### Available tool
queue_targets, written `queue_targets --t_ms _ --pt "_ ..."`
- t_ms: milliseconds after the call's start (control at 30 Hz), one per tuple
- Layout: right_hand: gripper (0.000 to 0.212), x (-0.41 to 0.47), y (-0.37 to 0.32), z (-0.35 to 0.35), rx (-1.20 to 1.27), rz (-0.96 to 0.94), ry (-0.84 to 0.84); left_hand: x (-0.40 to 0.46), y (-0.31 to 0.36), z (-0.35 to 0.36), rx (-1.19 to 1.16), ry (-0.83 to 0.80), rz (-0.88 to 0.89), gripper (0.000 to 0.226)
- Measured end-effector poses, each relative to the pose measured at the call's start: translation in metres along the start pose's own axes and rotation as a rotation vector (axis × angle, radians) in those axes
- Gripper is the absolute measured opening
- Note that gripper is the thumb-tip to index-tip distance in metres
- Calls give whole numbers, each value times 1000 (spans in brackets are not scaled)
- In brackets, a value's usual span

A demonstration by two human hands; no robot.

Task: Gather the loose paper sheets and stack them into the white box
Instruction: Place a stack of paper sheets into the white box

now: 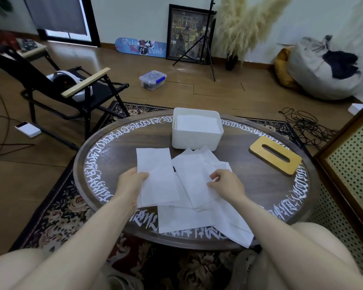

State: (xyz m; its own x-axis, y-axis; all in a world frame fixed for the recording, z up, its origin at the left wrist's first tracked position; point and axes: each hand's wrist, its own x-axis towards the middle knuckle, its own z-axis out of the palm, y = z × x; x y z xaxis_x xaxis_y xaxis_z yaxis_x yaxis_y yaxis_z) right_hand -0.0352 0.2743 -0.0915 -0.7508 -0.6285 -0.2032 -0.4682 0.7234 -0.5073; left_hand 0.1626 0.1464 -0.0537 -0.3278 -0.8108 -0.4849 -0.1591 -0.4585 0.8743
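The left hand (132, 181) grips the left edge of one sheet (155, 174), thumb on top and fingers curled beneath it; this sheet extends forward and to the right of the hand, and its near end overlaps the pile. The right hand (224, 183) rests on the pile (195, 197) with curled fingers pinching the edge of a top sheet (193, 176) that lies angled between the two hands. The remaining sheets of the pile spread loosely below and behind both hands, overlapping one another at differing angles; one reaches past the near rim of the table (260, 185), under the right forearm. The box (196, 133) stands beyond both hands, slightly nearer the right hand, upright and open at the top, with flat white sheets already inside. The far corners of the pile lie just in front of the box's near wall; contact cannot be determined. A wooden lid (275, 158) with an oblong slot lies flat on the table, forward and to the right of the right hand, apart from the box and the pile. Both forearms extend over the near rim.
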Motion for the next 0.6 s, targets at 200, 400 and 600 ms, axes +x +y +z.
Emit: queue_targets --t_ms 200,400,600 --pt "3 7 6 -3 139 37 -44 4 -2 1 10 0 0 14" --pt "13 7 9 -17 457 95 -61 4 -3 4 21 16 -1 14" --pt "12 1 12 -28 617 83 -72 5 -4 8 26 11 -9 14"
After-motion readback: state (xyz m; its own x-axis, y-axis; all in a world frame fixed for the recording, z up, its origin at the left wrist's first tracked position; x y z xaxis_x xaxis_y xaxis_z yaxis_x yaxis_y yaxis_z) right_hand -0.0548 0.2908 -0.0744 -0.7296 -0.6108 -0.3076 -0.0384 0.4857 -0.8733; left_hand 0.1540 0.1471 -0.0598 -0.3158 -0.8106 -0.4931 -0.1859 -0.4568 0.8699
